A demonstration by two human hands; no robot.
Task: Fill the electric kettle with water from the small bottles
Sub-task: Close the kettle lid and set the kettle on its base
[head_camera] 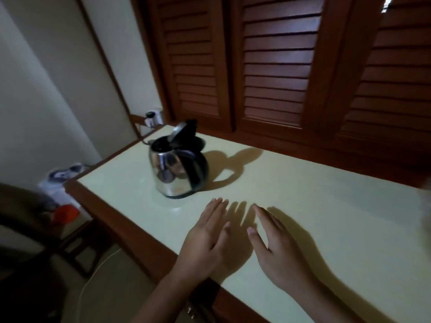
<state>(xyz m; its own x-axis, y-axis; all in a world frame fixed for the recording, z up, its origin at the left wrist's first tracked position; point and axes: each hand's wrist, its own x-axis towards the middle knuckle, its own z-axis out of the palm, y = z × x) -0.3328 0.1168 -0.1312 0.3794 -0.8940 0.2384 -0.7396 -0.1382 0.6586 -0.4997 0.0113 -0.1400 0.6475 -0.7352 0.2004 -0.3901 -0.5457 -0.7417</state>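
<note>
The kettle stands on the far left part of the table, its lid tipped up so the mouth is ready for pouring. Both hands lie flat near the front edge, the left hand and right hand side by side, fingers spread, each grip open and empty. No small bottle shows clearly, so filling likely waits on fetching one.

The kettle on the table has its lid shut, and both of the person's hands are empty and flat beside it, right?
Not quite. In the head view the kettle has its lid tipped up and open, not shut. The rest holds: it stands on the table, and the left hand and right hand lie flat and empty beside it.
</note>
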